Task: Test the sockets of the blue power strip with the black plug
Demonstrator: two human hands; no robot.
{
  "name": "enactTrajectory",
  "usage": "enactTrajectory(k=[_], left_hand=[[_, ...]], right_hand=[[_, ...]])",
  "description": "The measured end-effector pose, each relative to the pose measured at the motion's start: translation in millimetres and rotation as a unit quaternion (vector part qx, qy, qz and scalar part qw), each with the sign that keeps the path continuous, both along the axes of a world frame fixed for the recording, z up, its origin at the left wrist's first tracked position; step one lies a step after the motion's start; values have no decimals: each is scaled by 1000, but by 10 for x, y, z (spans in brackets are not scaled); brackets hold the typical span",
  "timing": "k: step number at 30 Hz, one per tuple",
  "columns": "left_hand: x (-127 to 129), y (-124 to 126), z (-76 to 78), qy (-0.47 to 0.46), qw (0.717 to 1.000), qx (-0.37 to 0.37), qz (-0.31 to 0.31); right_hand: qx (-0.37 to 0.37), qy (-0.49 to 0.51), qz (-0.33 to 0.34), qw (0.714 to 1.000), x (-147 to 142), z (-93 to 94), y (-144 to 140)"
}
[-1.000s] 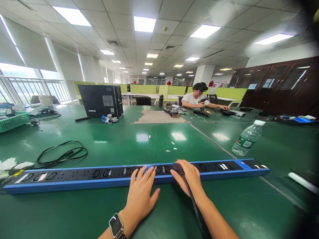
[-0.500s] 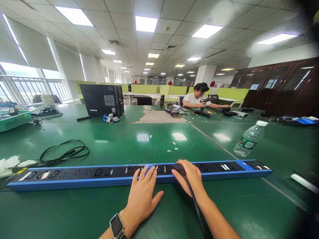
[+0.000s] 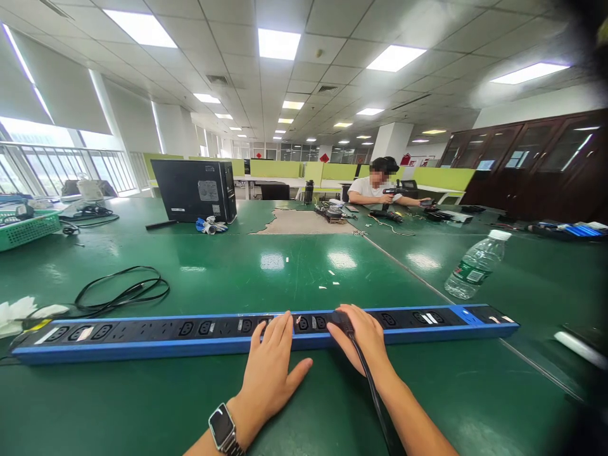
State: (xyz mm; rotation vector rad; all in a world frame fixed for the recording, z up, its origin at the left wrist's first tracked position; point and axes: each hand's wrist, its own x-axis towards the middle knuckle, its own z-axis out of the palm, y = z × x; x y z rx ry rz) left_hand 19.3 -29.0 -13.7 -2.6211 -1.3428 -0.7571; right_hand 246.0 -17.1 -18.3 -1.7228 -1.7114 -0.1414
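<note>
A long blue and black power strip [image 3: 142,339] with several sockets lies across the green table [image 3: 285,266] in front of me. My right hand [image 3: 363,339] is closed around a black plug [image 3: 341,321] that sits in a socket near the strip's middle; its black cable [image 3: 375,399] trails back along my forearm. My left hand [image 3: 268,367], with a smartwatch on the wrist, lies flat with its fingers spread, pressing on the strip's near edge just left of the plug.
A plastic water bottle [image 3: 475,265] lies tilted at the right. A coiled black cable [image 3: 123,291] is at the left, a green basket [image 3: 26,229] beyond it. A black computer case [image 3: 197,190] stands at the back. A person [image 3: 380,189] works at the far table.
My left hand's fingers have slid slightly right along the strip toward the plug. My right hand stays on the plug. The view has shifted a little.
</note>
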Motion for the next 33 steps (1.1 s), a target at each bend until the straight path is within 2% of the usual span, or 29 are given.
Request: enactTrajectory(k=[5,18,25,33], left_hand=[[-2,1,26,-19,1000,-1,-5],[33,-52,63,30,999,-3,-13],[30,-43,57,7,999,-27,-25],[21,-60,140,-31,995,-83,-36]], right_hand=[[5,0,2,1000,-2,6,1],[-3,2,0,1000,-7,3,3],[13,-6,0,1000,-10,12,-3],[-2,14,3,1000,-8,5,6]])
